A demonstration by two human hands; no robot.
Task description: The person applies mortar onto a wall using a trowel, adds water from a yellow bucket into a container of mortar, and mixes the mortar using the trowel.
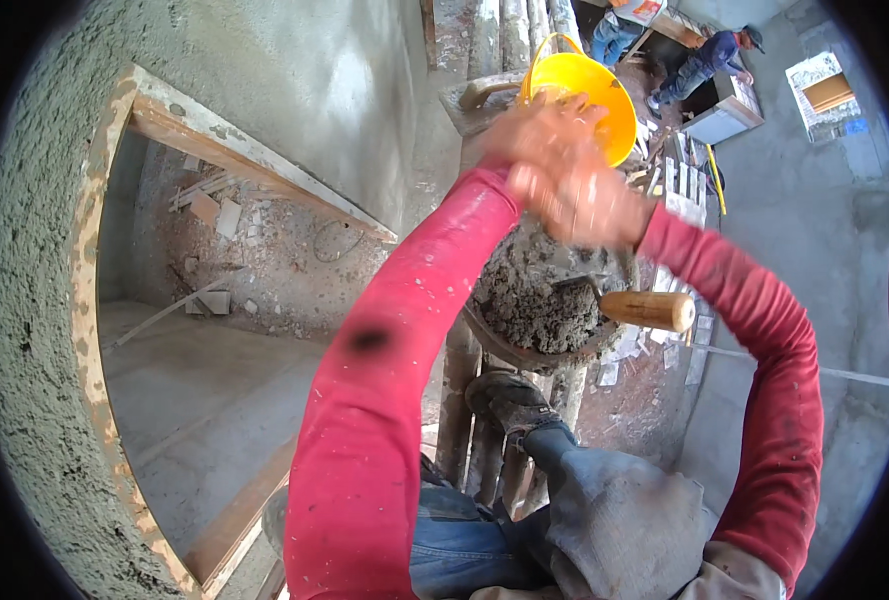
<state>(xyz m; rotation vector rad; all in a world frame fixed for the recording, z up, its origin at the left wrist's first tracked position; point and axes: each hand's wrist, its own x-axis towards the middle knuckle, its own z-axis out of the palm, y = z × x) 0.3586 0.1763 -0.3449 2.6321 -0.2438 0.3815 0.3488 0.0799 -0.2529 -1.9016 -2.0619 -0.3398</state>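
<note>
My left hand (537, 135) and my right hand (595, 205) are together, one overlapping the other, both smeared by motion. They hover above a tub (525, 355) of wet grey mortar (525, 305). No tool shows in either hand, though the fingers are too blurred to read. A trowel (650, 310) rests in the mortar, its wooden handle sticking out over the tub's right rim and its blade mostly buried. Just beyond my hands is a yellow bucket (615, 105) with its handle raised; my hands and wrists cover part of it.
Round poles (460, 400) form the platform under my boot (510, 405). On the left, a wooden frame (245, 150) edges an opening in the plastered wall (295, 70). Rubble lies below. Two people, one in dark clothes (710, 60), are at the far right near a pallet (685, 185).
</note>
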